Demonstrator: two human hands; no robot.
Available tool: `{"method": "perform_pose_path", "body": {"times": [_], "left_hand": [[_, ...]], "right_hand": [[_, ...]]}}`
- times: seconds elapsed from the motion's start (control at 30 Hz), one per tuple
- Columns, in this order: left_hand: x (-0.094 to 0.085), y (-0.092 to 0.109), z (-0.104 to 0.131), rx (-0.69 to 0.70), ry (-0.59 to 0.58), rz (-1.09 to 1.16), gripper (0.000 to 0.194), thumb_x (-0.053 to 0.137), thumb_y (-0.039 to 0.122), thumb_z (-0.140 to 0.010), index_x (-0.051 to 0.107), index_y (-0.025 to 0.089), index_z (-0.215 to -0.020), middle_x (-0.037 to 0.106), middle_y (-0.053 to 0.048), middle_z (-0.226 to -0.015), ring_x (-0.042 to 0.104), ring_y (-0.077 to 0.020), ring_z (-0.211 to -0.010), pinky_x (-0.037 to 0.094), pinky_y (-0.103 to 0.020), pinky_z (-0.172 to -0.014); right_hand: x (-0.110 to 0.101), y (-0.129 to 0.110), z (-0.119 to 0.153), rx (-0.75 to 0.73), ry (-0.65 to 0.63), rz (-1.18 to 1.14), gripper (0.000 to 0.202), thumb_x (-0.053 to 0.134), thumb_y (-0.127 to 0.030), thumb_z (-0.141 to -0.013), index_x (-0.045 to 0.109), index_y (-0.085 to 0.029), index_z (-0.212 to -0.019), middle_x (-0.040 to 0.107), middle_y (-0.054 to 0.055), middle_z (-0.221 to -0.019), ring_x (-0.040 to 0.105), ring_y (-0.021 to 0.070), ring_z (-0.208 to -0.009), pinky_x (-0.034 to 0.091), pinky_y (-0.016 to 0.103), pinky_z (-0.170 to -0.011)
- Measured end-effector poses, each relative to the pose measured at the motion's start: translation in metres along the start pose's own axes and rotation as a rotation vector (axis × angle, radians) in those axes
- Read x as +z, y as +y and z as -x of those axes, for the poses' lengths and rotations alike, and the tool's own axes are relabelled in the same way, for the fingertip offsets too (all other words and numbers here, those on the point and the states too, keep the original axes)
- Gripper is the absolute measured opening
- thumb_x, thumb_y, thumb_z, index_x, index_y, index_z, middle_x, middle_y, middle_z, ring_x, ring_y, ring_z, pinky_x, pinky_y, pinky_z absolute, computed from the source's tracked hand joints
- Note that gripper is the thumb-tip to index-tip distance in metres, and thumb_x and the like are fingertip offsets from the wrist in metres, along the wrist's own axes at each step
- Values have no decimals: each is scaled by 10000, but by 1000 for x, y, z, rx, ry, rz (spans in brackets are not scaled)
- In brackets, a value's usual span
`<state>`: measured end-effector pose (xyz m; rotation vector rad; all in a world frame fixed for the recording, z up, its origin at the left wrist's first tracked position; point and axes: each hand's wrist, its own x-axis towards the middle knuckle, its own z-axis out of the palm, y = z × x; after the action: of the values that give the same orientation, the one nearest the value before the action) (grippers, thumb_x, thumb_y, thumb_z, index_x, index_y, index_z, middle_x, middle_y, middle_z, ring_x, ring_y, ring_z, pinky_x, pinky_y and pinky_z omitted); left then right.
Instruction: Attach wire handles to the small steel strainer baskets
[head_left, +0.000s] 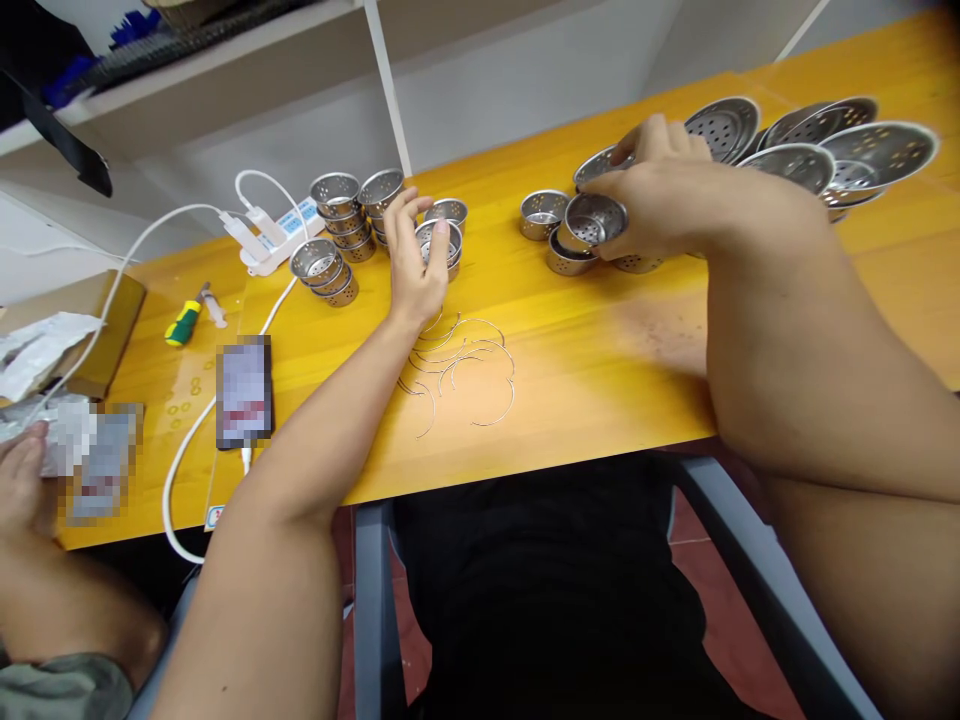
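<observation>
Currently, the person's right hand (664,195) has its fingers closed on a small perforated steel cup (592,218), which sits tilted at their left ends, its mouth turned toward the left and near side. Partly behind it on the near side is a lower perforated cup (568,263), and another short cup (544,215) stands to the left on the yellow surface (570,420). Far to the right are wide perforated bowls (885,150), overlapping.

Over on the left, the left hand (414,270) has its fingers spread and stretched toward the far side, the thumb in front of an upright perforated cup (451,250); whether it touches, I cannot tell. Cup stacks (336,205) stand left of this hand, near a white power strip (289,235). Thin curved wires (512,392) lie scattered on the near side, between the two arms.
</observation>
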<state>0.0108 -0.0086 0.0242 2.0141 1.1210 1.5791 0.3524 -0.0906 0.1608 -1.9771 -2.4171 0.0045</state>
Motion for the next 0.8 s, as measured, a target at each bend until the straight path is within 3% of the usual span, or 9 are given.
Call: {"method": "perform_pose_path", "body": {"times": [0.07, 0.17, 0.27, 0.33, 0.43, 0.5, 0.67, 0.73, 0.8], "left_hand": [[3, -7, -3, -24, 41, 57, 899, 483, 1155, -916, 621, 432, -1432, 581, -41, -1770, 347, -361, -1858, 285, -665, -1613], [6, -19, -7, -21, 141, 111, 990, 399, 1235, -825, 618, 435, -1367, 633, -24, -1655, 427, -334, -1753, 298, -662, -1606], [6, -23, -5, -16, 39, 54, 955, 524, 1157, -907, 546, 403, -1492, 617, -89, -1675, 557, -357, -1681, 430, -673, -1516], [5, -21, 0, -22, -54, -4, 961, 768, 1022, -903, 483, 391, -1570, 602, -127, -1701, 592, -382, -1682, 461, -666, -1492], [5, -15, 8, -44, -113, -46, 1014, 1008, 757, -856, 448, 375, -1611, 599, -155, -1722, 591, -409, -1702, 418, -697, -1522], [5, -13, 11, -64, -119, -44, 1007, 1052, 656, -855, 461, 366, -1618, 604, -159, -1728, 577, -422, -1722, 387, -732, -1535], [1, -19, 8, -99, -64, -38, 1046, 1141, 672, -736, 562, 325, -1535, 622, -161, -1684, 535, -466, -1746, 345, -753, -1556], [-1, -17, 5, -103, -42, -43, 1077, 1165, 689, -681, 576, 322, -1504, 618, -160, -1672, 544, -474, -1731, 351, -746, -1556], [-3, -11, 2, -78, -18, -47, 1063, 1139, 713, -717, 554, 339, -1522, 608, -148, -1689, 537, -458, -1740, 339, -731, -1568]], "right_hand": [[2, -3, 0, 9, -21, -6, 500, 916, -340, -929, 829, -197, -1400, 473, 270, -1642, 505, 556, -1566, 478, 697, -1312], [7, 1, -2, -9, -24, 9, 585, 988, -421, -875, 837, -194, -1393, 501, 263, -1627, 463, 589, -1602, 412, 728, -1377], [10, 7, -3, -97, 33, -54, 776, 1028, -543, -845, 807, -212, -1511, 465, 289, -1747, 366, 649, -1709, 322, 795, -1441], [8, 5, -1, -227, 126, -173, 771, 919, -549, -963, 748, -196, -1626, 396, 305, -1840, 344, 598, -1776, 305, 756, -1485], [4, -13, 5, -438, 303, -393, 625, 720, -589, -1110, 746, -250, -1634, 482, 256, -1799, 436, 478, -1753, 341, 639, -1515], [6, -28, 6, -503, 348, -474, 531, 650, -605, -1145, 786, -308, -1564, 594, 222, -1700, 529, 462, -1657, 379, 653, -1487], [39, -57, -8, -556, 286, -548, 466, 705, -578, -1094, 809, -349, -1487, 731, 175, -1583, 661, 500, -1517, 509, 775, -1345], [53, -61, -14, -562, 256, -576, 452, 740, -598, -1071, 811, -398, -1470, 764, 145, -1554, 680, 504, -1494, 543, 792, -1304], [60, -60, -18, -559, 251, -588, 449, 744, -620, -1069, 817, -406, -1456, 786, 138, -1522, 697, 493, -1472, 573, 773, -1270]]}}
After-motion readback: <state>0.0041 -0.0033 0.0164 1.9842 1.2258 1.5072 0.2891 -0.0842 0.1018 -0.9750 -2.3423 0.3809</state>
